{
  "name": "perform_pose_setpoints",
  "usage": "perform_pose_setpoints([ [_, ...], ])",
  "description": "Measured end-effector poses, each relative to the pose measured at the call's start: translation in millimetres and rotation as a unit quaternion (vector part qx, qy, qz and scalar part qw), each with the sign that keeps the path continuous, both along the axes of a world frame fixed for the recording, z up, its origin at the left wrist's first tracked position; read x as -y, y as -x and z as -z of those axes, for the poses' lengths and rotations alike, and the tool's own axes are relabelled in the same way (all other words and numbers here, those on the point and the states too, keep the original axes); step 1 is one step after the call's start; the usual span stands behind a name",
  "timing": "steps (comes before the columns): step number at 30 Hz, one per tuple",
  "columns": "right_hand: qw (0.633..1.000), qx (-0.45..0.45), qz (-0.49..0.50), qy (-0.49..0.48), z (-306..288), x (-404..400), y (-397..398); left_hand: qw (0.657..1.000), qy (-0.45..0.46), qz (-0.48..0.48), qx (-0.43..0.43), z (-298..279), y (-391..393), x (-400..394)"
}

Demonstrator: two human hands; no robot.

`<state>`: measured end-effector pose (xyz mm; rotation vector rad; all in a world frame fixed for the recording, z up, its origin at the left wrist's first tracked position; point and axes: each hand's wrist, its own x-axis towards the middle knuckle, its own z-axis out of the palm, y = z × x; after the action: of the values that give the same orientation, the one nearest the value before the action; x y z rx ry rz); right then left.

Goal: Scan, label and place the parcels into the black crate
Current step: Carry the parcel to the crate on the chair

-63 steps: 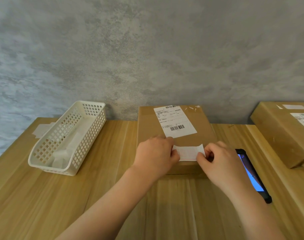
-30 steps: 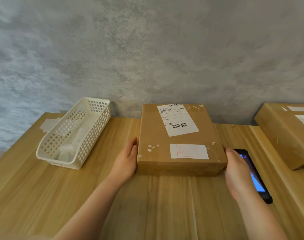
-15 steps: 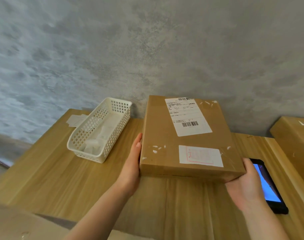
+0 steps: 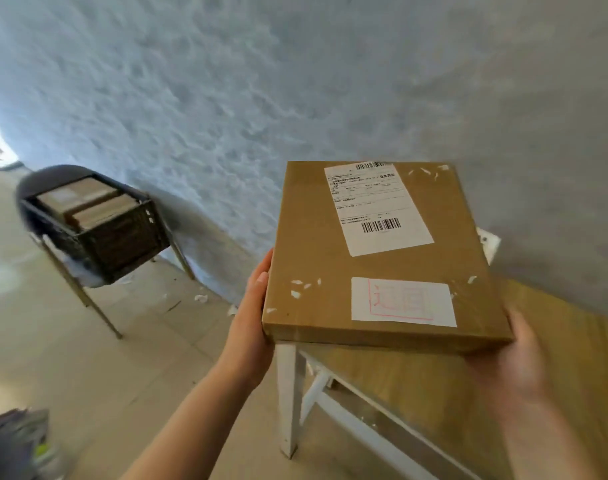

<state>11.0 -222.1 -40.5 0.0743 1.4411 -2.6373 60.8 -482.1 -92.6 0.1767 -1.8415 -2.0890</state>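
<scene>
A flat rectangular parcel (image 4: 382,258) of smooth brown cardboard is held up over the wooden bench (image 4: 503,393), clamped between the left hand (image 4: 252,327), pressed flat against its left side, and the right hand (image 4: 517,362), cupped under its near right corner. Two white paper labels are stuck on top. Left of the parcel, the black crate (image 4: 122,233), blurred, is seen on a chair, with brown boxes inside.

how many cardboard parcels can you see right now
3. One parcel is held between the left hand and right hand above the table's corner. Two more lie in the black crate; others may be hidden beneath.
</scene>
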Motion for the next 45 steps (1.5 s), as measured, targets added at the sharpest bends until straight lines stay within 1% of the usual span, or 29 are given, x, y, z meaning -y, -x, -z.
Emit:
perform_pose_setpoints([
  [2, 0.999, 0.002, -0.052, 0.001, 10, 65, -5, 0.999, -0.008, -0.034, 0.006, 6, -27, 60],
  [5, 0.992, 0.024, -0.113, -0.046, 26, 158, -11, 0.993, -0.022, -0.109, 0.028, 17, -68, 140],
  [9, 0.978, 0.055, -0.185, -0.080, 58, 267, -9, 0.982, -0.001, -0.184, 0.051, 32, -117, 224],
  [11, 0.971, 0.064, -0.209, -0.097, 75, 317, -6, 0.973, -0.013, -0.219, 0.067, 41, -131, 259],
  [13, 0.963, 0.067, -0.227, -0.125, 92, 363, 2, 0.962, -0.053, -0.248, 0.102, 51, -137, 294],
  [16, 0.950, 0.075, -0.265, -0.147, 110, 431, 23, 0.952, -0.044, -0.273, 0.132, 72, -134, 350],
  [20, 0.934, 0.086, -0.303, -0.170, 135, 525, 64, 0.940, -0.055, -0.303, 0.145, 100, -111, 433],
  [23, 0.925, 0.096, -0.320, -0.182, 150, 592, 101, 0.937, -0.051, -0.309, 0.155, 102, -85, 489],
  [25, 0.919, 0.099, -0.323, -0.203, 159, 634, 125, 0.931, -0.077, -0.321, 0.157, 101, -68, 525],
  [29, 0.902, 0.088, -0.367, -0.210, 178, 710, 167, 0.917, -0.134, -0.338, 0.164, 104, -29, 596],
  [33, 0.883, 0.050, -0.409, -0.226, 193, 789, 211, 0.893, -0.169, -0.375, 0.184, 119, 12, 674],
  [36, 0.878, -0.004, -0.394, -0.272, 199, 853, 248, 0.882, -0.191, -0.390, 0.182, 130, 50, 738],
  [38, 0.867, -0.026, -0.401, -0.296, 199, 898, 271, 0.877, -0.194, -0.403, 0.178, 135, 76, 781],
  [42, 0.853, -0.010, -0.419, -0.310, 201, 983, 311, 0.870, -0.209, -0.406, 0.187, 144, 119, 867],
  [45, 0.840, -0.006, -0.432, -0.327, 213, 1040, 347, 0.867, -0.208, -0.404, 0.202, 155, 152, 925],
])
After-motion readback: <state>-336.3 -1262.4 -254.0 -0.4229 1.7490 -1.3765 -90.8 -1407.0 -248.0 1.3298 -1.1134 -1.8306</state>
